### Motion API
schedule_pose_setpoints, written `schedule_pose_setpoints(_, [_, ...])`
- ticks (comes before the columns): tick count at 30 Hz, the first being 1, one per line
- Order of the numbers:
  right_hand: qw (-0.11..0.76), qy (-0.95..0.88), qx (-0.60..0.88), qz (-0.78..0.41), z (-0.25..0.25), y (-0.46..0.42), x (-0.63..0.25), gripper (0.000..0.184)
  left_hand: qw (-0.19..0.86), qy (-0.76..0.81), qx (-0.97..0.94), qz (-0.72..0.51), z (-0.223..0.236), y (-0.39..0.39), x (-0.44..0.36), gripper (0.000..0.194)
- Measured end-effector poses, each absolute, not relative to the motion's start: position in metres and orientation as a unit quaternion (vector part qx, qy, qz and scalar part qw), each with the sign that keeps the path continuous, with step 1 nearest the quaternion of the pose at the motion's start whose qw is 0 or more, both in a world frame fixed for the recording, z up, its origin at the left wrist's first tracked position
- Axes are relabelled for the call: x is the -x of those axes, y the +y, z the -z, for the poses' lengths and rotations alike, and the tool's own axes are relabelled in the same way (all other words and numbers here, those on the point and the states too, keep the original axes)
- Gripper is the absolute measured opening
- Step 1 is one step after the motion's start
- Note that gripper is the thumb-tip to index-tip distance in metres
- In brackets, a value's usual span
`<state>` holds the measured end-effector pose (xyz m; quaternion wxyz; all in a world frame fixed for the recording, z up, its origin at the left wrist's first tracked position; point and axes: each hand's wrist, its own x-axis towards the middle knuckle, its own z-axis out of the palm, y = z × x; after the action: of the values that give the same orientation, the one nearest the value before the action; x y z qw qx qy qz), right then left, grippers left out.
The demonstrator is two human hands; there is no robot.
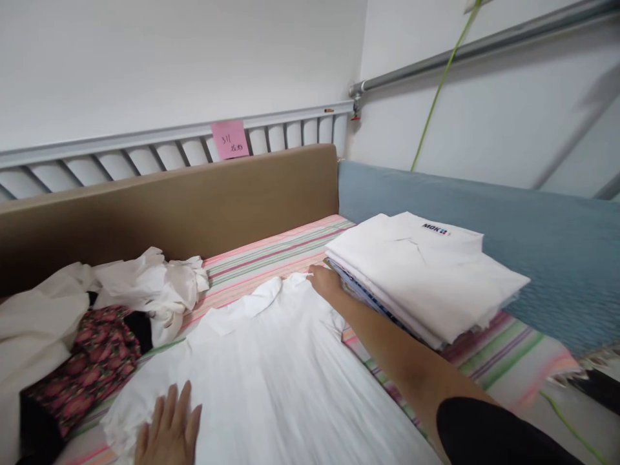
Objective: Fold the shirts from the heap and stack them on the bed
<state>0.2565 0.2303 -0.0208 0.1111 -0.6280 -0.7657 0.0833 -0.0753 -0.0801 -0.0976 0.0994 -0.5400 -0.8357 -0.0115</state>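
Observation:
A white collared shirt (271, 361) lies spread flat on the striped sheet (271, 248). My left hand (169, 426) rests flat on its near left part, fingers stretched out and open. My right hand (323, 281) reaches across to the shirt's far right shoulder, next to the collar, with its fingers curled onto the cloth; whether it grips the fabric is unclear. Right beside that hand sits a stack of folded white clothes (421, 271) with a small logo on top.
A heap of unfolded clothes (97, 323), white and red floral, lies at the left. A brown headboard (169, 200) runs along the back with a pink note (229, 138) above it. A blue padded side (484, 226) borders the right.

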Motion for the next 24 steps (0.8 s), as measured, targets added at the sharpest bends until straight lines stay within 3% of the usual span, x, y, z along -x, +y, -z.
schedule_pose_setpoints(7, [0.137, -0.790, 0.598, -0.017, -0.001, 0.197, -0.245, 0.030, 0.088, -0.836, 0.541, 0.002, 0.089, -0.080, 0.071, 0.052])
schedule_pose_setpoints(13, [0.165, -0.900, 0.398, -0.063, 0.029, 0.140, -0.216, 0.043, 0.030, -0.832, 0.552, 0.047, 0.065, -0.047, 0.086, 0.053])
schedule_pose_setpoints(18, [0.115, -0.877, 0.463, -0.066, 0.065, 0.147, -0.232, 0.059, 0.061, -0.883, 0.465, 0.038, 0.069, -0.036, 0.105, 0.058])
schedule_pose_setpoints(24, [0.082, -0.867, 0.479, -0.111, 0.041, 0.151, -0.230, 0.057, 0.003, -0.895, 0.444, 0.046, 0.055, -0.035, 0.113, 0.058])
